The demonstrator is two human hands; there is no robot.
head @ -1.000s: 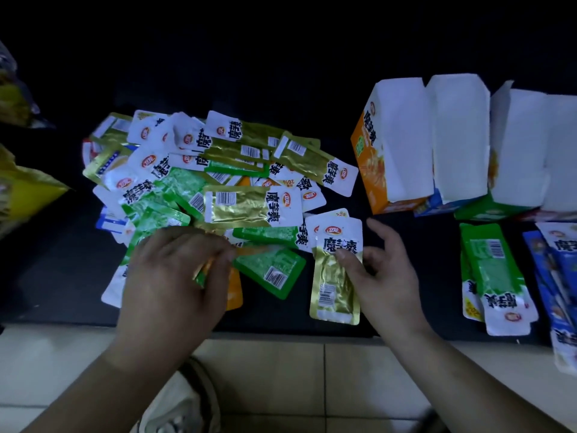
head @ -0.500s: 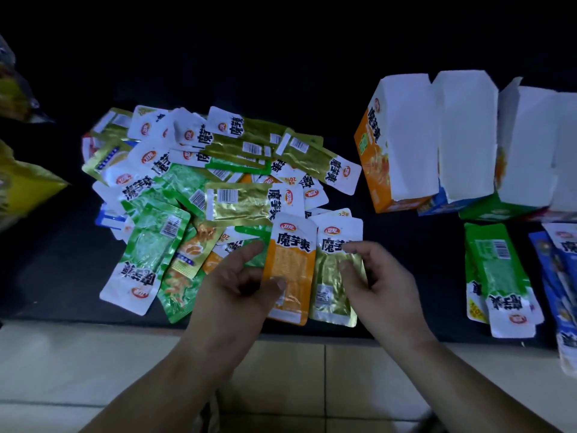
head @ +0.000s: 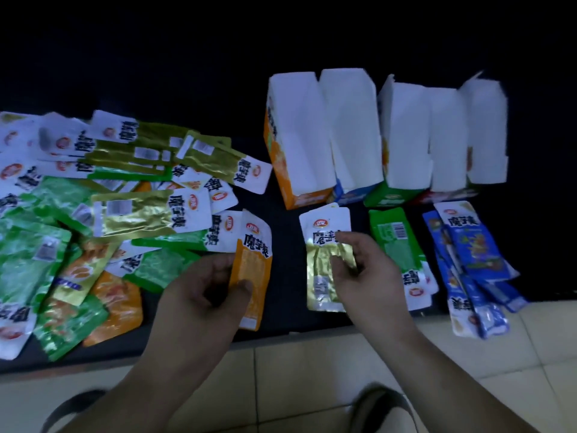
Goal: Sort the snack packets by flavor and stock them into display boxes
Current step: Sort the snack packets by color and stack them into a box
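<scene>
Sorting is in hand: an orange packet [head: 253, 276] is clamped in the grip of the left hand [head: 203, 295] at lower centre, a gold packet [head: 321, 276] in that of the right hand [head: 367, 276]. Next, each must be laid before the display boxes [head: 299, 142], upper right, where a green stack [head: 396, 245] and a blue stack [head: 468, 254] crowd the tabletop [head: 287, 232].

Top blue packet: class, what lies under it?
Under the top blue packet, more blue packets fan out, with only their edges and lower ends showing. The covered parts, and so the exact count, stay hidden.
</scene>
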